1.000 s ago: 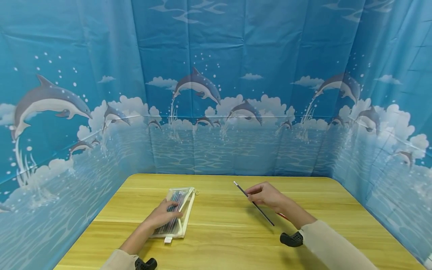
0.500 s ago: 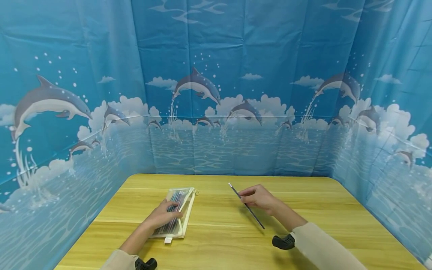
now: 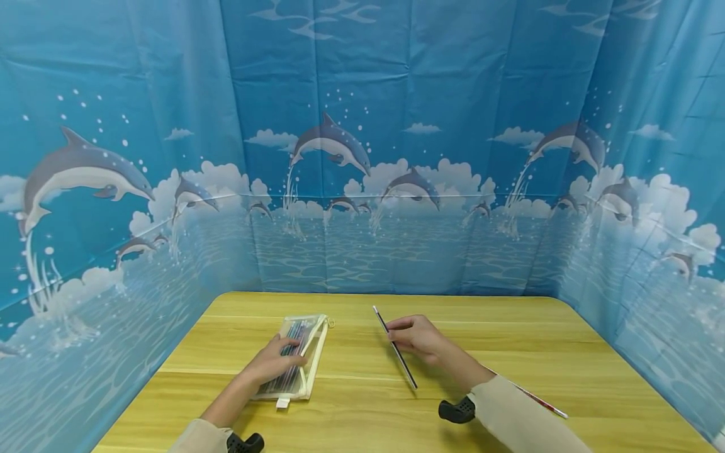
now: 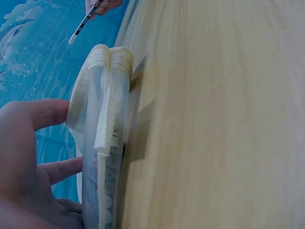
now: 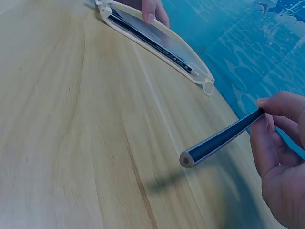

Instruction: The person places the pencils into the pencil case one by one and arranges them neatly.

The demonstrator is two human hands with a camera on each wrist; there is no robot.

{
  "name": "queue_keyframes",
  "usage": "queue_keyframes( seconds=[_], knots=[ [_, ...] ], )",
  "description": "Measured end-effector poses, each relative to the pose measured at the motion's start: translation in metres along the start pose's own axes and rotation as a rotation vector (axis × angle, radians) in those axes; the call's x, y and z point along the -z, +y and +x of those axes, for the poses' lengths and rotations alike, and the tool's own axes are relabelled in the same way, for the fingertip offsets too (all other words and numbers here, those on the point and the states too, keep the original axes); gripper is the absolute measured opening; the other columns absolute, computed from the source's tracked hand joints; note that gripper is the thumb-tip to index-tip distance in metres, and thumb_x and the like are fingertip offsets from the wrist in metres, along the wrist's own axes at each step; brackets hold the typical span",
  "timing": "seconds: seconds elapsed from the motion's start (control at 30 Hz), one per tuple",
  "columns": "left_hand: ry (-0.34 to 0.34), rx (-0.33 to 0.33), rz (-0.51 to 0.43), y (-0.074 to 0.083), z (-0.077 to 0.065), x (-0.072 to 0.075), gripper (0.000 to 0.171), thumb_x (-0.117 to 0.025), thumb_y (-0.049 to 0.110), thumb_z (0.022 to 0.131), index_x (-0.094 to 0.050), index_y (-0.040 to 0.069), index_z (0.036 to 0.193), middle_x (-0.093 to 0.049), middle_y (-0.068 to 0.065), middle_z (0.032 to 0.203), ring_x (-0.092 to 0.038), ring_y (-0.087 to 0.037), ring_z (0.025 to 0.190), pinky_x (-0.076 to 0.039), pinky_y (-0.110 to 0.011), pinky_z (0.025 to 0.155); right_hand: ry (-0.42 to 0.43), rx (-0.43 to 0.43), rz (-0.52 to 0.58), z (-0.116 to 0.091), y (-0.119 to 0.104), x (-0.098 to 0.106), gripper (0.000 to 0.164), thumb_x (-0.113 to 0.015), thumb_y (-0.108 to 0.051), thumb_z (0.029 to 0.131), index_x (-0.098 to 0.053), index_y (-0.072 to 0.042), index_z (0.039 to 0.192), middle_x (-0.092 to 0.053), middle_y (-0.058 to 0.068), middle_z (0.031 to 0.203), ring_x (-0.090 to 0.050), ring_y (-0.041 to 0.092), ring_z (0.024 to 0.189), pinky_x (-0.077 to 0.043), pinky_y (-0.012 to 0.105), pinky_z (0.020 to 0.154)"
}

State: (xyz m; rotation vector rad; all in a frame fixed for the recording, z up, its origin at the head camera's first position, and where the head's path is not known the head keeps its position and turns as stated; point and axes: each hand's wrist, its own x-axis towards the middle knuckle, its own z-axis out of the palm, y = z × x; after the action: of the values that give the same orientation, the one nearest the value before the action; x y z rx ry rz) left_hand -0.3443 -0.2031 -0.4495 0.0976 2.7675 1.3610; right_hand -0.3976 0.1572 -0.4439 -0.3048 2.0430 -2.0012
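In the head view my left hand [image 3: 277,362] rests on a see-through zip pencil pouch [image 3: 314,368] with cream edging, lying on the table. Its fingers are spread over the film and the thumb touches the edge of the mouth. The mouth gapes in the right wrist view, where dark pencils [image 5: 152,40] lie inside the pouch [image 5: 202,71]. To the right of it, my right hand [image 3: 421,340] pinches a dark pencil [image 3: 399,355] between thumb and fingers. This pencil [image 5: 221,138] slants above the table, its flat end with a lead core facing the wrist camera.
A red pencil [image 3: 544,401] lies on the yellow wood-grain table [image 3: 362,415] at the right, partly hidden by my right sleeve [image 3: 521,412]. A blue dolphin-print curtain [image 3: 362,251] stands behind the table and along both sides.
My right hand has moved left with the dark pencil, closer to the pouch, and the pencil has turned steeper. More of the red pencil now shows. The left hand and pouch stay put.
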Motion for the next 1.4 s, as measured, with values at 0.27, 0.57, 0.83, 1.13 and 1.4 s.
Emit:
queue_keyframes(
  seconds=[0.27, 0.57, 0.83, 1.13, 1.4],
  knots=[
    [0.004, 0.002, 0.011, 0.001, -0.001, 0.000, 0.064, -0.079, 0.031, 0.087, -0.060, 0.006, 0.143, -0.013, -0.034, 0.165, -0.017, -0.059, 0.147, -0.020, -0.074, 0.112, 0.010, -0.004, 0.070, 0.006, 0.005, -0.021, 0.040, -0.067, 0.003, 0.097, -0.058, 0.017, 0.133, -0.062, 0.031, 0.127, -0.070, 0.032, 0.109, -0.058, 0.036, 0.087],
    [0.002, 0.000, 0.008, 0.001, -0.003, 0.001, 0.065, -0.079, 0.030, 0.087, -0.060, 0.006, 0.143, -0.013, -0.034, 0.165, -0.017, -0.059, 0.147, -0.019, -0.074, 0.112, 0.046, 0.005, 0.107, 0.011, 0.009, -0.039, 0.038, -0.069, 0.004, 0.095, -0.059, 0.018, 0.129, -0.065, 0.030, 0.122, -0.071, 0.032, 0.106, -0.059, 0.036, 0.085],
    [-0.001, 0.007, 0.010, 0.001, -0.002, 0.000, 0.065, -0.079, 0.031, 0.088, -0.059, 0.006, 0.144, -0.012, -0.033, 0.165, -0.016, -0.059, 0.147, -0.019, -0.074, 0.112, 0.050, 0.002, 0.143, 0.015, 0.011, -0.054, 0.035, -0.068, 0.004, 0.096, -0.061, 0.016, 0.128, -0.065, 0.027, 0.120, -0.071, 0.031, 0.105, -0.059, 0.036, 0.086],
    [-0.007, 0.014, 0.001, 0.001, -0.001, 0.000, 0.065, -0.079, 0.032, 0.087, -0.059, 0.006, 0.144, -0.011, -0.033, 0.166, -0.016, -0.059, 0.147, -0.020, -0.074, 0.112, 0.083, 0.009, 0.174, 0.017, 0.009, -0.076, 0.035, -0.067, 0.005, 0.096, -0.060, 0.016, 0.129, -0.067, 0.027, 0.117, -0.068, 0.038, 0.111, -0.059, 0.034, 0.084],
    [-0.002, 0.009, 0.002, 0.001, -0.001, 0.000, 0.065, -0.079, 0.030, 0.087, -0.059, 0.006, 0.144, -0.012, -0.034, 0.165, -0.016, -0.060, 0.146, -0.018, -0.074, 0.112, 0.096, -0.008, 0.191, 0.020, 0.007, -0.098, 0.034, -0.066, 0.005, 0.096, -0.060, 0.015, 0.128, -0.064, 0.029, 0.120, -0.068, 0.038, 0.110, -0.060, 0.032, 0.081]
  ],
)
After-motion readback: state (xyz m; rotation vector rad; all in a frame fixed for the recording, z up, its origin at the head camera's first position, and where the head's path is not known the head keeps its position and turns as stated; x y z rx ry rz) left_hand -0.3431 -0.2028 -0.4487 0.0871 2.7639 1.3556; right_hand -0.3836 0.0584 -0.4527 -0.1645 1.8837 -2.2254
